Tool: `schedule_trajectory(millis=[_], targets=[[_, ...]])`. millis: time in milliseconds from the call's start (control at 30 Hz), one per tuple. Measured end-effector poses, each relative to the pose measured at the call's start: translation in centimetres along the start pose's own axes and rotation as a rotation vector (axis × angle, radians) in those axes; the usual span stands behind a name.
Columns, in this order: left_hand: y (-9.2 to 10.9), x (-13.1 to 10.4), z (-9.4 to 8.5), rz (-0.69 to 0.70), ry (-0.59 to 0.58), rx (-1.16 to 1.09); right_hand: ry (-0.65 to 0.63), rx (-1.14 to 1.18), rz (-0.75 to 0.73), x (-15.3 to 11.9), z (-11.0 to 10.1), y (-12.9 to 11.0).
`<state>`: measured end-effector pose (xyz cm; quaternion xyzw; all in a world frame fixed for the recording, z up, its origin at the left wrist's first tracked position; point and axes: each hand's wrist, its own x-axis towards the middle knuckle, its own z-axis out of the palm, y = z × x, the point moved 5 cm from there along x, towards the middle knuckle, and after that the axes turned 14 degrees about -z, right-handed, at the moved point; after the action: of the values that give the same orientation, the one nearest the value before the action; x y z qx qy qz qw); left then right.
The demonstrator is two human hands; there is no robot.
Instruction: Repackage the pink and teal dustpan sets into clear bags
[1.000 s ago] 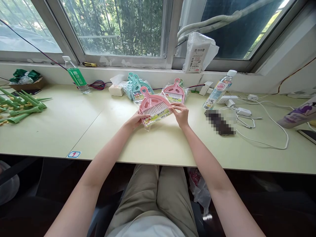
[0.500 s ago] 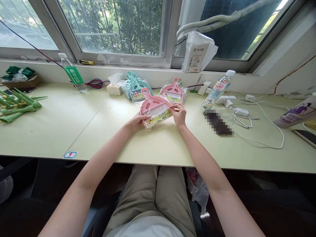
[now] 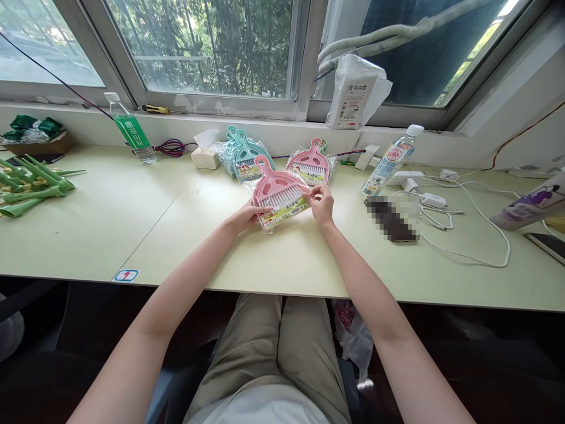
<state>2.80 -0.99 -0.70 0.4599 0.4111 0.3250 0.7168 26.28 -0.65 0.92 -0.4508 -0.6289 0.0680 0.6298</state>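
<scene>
A pink dustpan and brush set (image 3: 279, 194) in clear plastic wrap, with a yellow-green label along its lower edge, is held just over the table, handle pointing away from me. My left hand (image 3: 247, 216) grips its lower left side, thumb on the front. At its right edge, my right hand (image 3: 322, 204) pinches the wrap between thumb and fingers. Behind it lie several wrapped teal dustpan sets (image 3: 247, 156) in a pile. To their right is another wrapped pink dustpan set (image 3: 310, 163), with a bit of green showing behind it.
A tissue pack (image 3: 205, 156) sits left of the teal pile. Water bottles stand at left (image 3: 133, 132) and right (image 3: 392, 162). A blurred-out phone (image 3: 392, 219), white cables and a power strip (image 3: 404, 176) lie at right. Green stalk-like items (image 3: 35, 185) lie far left.
Both hands keep hold of the pink dustpan set, and my right fingers shift slightly at its right edge. The whole view moves very slightly.
</scene>
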Motion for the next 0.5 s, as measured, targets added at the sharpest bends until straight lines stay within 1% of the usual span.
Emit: schedule_trajectory(millis=[100, 133, 167, 267, 300, 333, 400, 467, 500], targets=[[0.2, -0.2, -0.1, 0.007, 0.002, -0.004, -0.009, 0.094, 0.075, -0.2, 0.3, 0.7], [0.2, -0.3, 0.0, 0.006, 0.007, -0.008, -0.033, 0.153, 0.117, -0.3, 0.6, 1.1], [0.2, -0.3, 0.0, 0.002, 0.008, -0.011, -0.078, 0.218, 0.167, -0.4, 0.9, 1.4], [0.0, -0.1, 0.3, 0.005, -0.005, -0.038, -0.267, 0.391, 0.338, -1.0, 2.2, 2.2], [0.0, 0.1, 0.3, 0.020, -0.009, -0.057, -0.305, 0.433, 0.392, -1.2, 2.5, 2.3], [0.1, 0.2, 0.4, 0.043, -0.005, -0.079, -0.317, 0.466, 0.436, -1.3, 2.7, 2.4], [0.3, 0.5, 0.1, 0.099, 0.059, -0.131, -0.278, 0.512, 0.483, -1.4, 2.8, 2.5], [0.6, 0.4, -0.3, 0.140, 0.141, -0.160, -0.200, 0.533, 0.492, -1.4, 2.6, 2.4], [0.9, 0.3, -0.5, 0.157, 0.161, -0.155, -0.160, 0.536, 0.493, -1.3, 2.5, 2.3]])
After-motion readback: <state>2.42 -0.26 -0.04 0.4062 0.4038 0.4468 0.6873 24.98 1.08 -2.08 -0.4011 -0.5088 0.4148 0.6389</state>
